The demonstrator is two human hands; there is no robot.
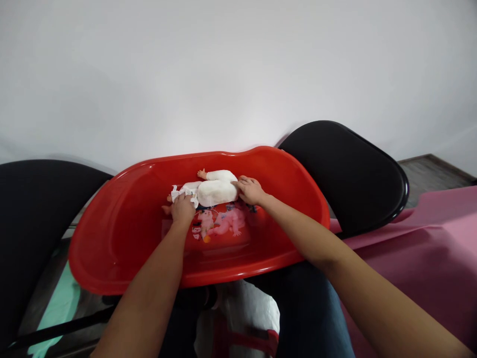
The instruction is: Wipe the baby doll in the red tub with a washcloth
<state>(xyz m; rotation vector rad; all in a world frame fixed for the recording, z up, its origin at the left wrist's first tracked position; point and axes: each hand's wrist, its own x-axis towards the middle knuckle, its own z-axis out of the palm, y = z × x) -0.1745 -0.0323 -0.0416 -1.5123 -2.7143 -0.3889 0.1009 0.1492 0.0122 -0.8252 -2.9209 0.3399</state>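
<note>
A small doll in white clothes (216,189) lies on its side inside a red plastic tub (122,233). My left hand (182,209) is closed on the doll's left end, over bunched white cloth. At the doll's right end my right hand (250,190) rests with its fingers curled against it. A printed cartoon picture (219,224) shows on the tub's floor just below the doll.
Black chair backs stand at the left (33,223) and at the right (354,174) of the tub. A pink cloth (421,248) covers the surface at the right. A white and red bag (242,323) sits under the tub's near rim. A plain white wall is behind.
</note>
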